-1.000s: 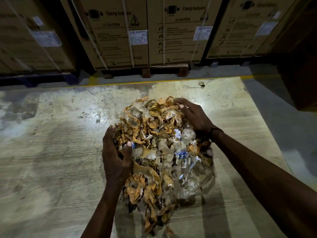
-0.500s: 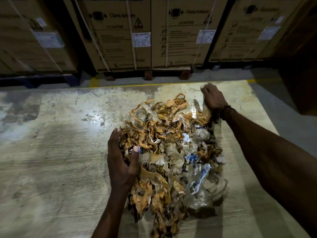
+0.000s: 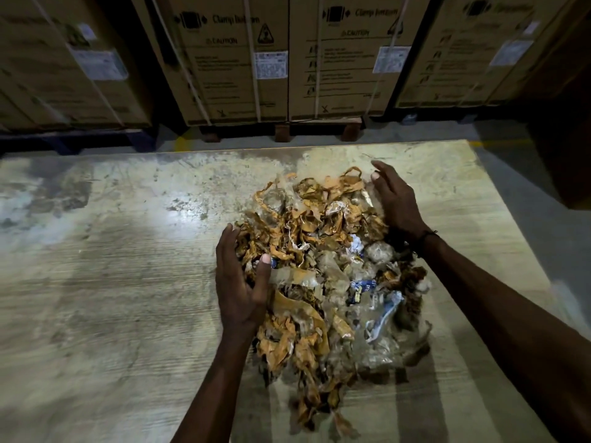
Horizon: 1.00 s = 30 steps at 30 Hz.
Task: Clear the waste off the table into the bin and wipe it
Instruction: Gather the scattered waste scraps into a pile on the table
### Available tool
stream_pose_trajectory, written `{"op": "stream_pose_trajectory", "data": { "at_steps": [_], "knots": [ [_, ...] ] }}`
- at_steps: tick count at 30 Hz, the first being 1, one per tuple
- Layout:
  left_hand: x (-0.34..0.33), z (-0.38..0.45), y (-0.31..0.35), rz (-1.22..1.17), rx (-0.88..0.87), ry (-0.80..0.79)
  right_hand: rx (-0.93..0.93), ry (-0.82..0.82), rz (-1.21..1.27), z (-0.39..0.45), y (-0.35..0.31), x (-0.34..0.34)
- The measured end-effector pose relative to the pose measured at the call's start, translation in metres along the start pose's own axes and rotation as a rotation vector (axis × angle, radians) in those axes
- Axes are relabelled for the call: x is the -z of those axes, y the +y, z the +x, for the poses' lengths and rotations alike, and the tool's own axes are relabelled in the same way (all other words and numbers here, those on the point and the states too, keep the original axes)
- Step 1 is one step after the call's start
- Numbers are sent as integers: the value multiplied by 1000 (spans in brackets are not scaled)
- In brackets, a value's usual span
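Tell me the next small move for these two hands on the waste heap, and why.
Probably press both hands inward to bunch the heap. The left hand and right hand flank the loose pile of orange tape and clear plastic scraps, neither has a grip, and strands trail toward the near edge of the worn wooden table.

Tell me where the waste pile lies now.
In the head view, the waste pile lies on the table, right of centre, between the left hand and right hand.

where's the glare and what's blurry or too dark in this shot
Head view: a bright glare patch on the table left of the waste pile; motion blur smears the table's near left and the cardboard boxes; the right edge falls into deep shadow; wide-angle bending curves the boxes.
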State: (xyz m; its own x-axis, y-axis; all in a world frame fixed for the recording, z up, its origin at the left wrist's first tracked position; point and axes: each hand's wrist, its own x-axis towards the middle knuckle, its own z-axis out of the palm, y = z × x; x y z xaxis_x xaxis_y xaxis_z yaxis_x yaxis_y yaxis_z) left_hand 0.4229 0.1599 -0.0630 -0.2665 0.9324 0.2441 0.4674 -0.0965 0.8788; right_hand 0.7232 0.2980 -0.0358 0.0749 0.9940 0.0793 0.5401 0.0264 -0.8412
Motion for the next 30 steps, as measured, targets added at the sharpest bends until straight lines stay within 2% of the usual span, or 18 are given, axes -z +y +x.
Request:
{"op": "stream_pose_trajectory", "data": {
  "at_steps": [3, 6, 8, 12, 16, 19, 24, 27, 30],
  "knots": [
    [-1, 0, -1, 4, -8, 9, -88, -123, 52, 1, -6, -6],
    [-1, 1, -2, 15, -8, 10, -9, -303, 11, -6, -11, -11],
    [-1, 1, -2, 20, -6, 11, 50, -365, -17, -13, -15, -11],
    [-1, 1, -4, 17, 4, 0, 111, -359, -2, -33, -28, -6],
    [-1, 1, -3, 51, 13, -43, 224, -396, -109, -52, -31, -8],
    [0, 4, 4, -11, 58, -45, 263, -277, -73, -58, -32, -7],
    [23, 43, 6, -193, 111, 70, 188, -54, -10, -40, -36, -1],
    [26, 98, -2, -190, 141, -77, 160, -12, -31, -15, -34, -12],
    [16, 141, -4, -143, 190, -336, 15, -92, -101, 5, -43, -28]
  ]
}}
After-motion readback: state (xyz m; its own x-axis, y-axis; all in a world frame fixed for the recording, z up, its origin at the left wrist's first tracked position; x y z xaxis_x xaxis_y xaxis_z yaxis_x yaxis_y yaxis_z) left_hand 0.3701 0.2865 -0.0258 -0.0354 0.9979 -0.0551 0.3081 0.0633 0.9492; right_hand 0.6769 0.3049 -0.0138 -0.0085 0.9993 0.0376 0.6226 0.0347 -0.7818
